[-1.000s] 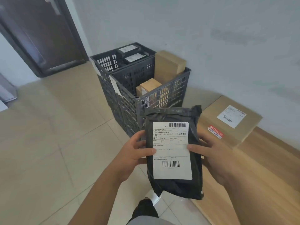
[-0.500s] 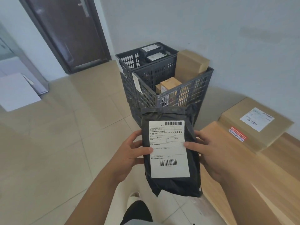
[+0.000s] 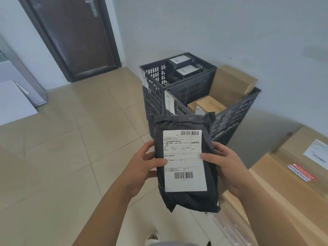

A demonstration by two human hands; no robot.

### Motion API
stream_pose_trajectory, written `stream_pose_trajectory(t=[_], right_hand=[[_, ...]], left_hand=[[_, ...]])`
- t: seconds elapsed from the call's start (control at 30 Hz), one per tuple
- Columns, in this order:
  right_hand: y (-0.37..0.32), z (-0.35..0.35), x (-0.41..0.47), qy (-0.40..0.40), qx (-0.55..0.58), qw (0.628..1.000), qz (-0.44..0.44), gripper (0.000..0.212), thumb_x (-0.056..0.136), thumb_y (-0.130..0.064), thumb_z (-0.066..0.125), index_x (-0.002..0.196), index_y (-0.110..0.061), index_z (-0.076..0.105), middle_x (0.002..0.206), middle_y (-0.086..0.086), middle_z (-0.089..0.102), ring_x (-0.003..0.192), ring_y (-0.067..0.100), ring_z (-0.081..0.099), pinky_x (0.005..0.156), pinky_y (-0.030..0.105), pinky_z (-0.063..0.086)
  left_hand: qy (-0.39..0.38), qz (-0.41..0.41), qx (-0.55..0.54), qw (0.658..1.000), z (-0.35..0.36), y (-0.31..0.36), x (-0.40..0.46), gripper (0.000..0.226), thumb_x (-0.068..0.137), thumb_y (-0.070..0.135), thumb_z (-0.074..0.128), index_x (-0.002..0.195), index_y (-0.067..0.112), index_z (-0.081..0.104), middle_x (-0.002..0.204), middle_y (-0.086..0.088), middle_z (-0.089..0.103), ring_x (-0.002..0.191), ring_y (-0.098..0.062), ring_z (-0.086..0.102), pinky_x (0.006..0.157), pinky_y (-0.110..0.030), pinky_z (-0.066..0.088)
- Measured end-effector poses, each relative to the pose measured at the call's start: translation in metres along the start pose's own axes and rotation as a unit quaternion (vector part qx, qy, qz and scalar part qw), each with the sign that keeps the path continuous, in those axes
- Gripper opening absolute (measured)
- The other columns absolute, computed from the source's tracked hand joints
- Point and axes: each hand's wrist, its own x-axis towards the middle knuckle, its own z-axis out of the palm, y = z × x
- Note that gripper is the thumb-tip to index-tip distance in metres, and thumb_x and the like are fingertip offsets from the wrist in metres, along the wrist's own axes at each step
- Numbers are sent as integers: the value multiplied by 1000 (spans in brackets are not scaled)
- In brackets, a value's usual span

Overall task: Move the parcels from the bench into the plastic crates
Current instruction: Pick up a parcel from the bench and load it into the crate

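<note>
Beyond and slightly right: near crate [image 3: 236, 110] with open top, cardboard boxes [image 3: 213, 104] low inside, tall box [image 3: 232, 82] at the back; far crate [image 3: 177, 75] behind it, toward the door. Right: bench [image 3: 276, 189] with a carton [image 3: 305, 148] left. Centre: black parcel [image 3: 184, 162] held upright, long axis vertical, short of the near rim. Left hand [image 3: 142, 166] and right hand [image 3: 225, 166] gripping opposite edges, thumbs on the label.

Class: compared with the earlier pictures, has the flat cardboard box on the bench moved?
No. The flat cardboard box lies at the same spot on the bench by the wall; only the head camera swung left.
</note>
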Motion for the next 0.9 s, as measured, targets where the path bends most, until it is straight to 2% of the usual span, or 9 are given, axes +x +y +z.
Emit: stream_pose_trajectory(t=[0.23,0.43,0.6,0.77,0.9], right_hand=[[-14,77,48,15,5,1000,-2,36,89,-4,73,122,-16,67,111,5,79,100,28,76,101,52,53],[-33,105,103,20,-3,1000,11,36,89,-4,73,123,-16,66,110,6,79,99,28,77,100,52,53],[-51,124,189,6,7,1000,25,39,88,-4,74,123,-19,65,112,6,79,103,32,76,103,55,53],[-88,138,288,10,34,999,30,39,88,-4,76,120,-24,65,107,2,80,96,27,78,98,55,56],[-118,140,356,-2,43,999,23,48,85,-4,77,128,-21,63,110,2,79,100,27,77,102,55,54]], left_hand=[[-20,-2,8,1000,-84,28,46,56,94,1,68,142,24,50,120,-5,76,109,-28,74,88,-45,60],[-28,-14,-1,1000,-121,44,100,56,94,2,68,141,24,50,120,-4,77,109,-27,73,91,-47,59],[-5,-17,-7,1000,-152,66,172,55,93,3,70,139,26,52,118,-4,77,108,-26,74,90,-45,60],[2,-31,4,1000,-176,111,263,54,93,2,69,139,25,52,117,-5,77,107,-28,74,87,-45,60],[-5,-26,19,999,-189,154,333,52,93,-1,67,136,26,53,116,-5,78,106,-27,75,86,-44,60]])
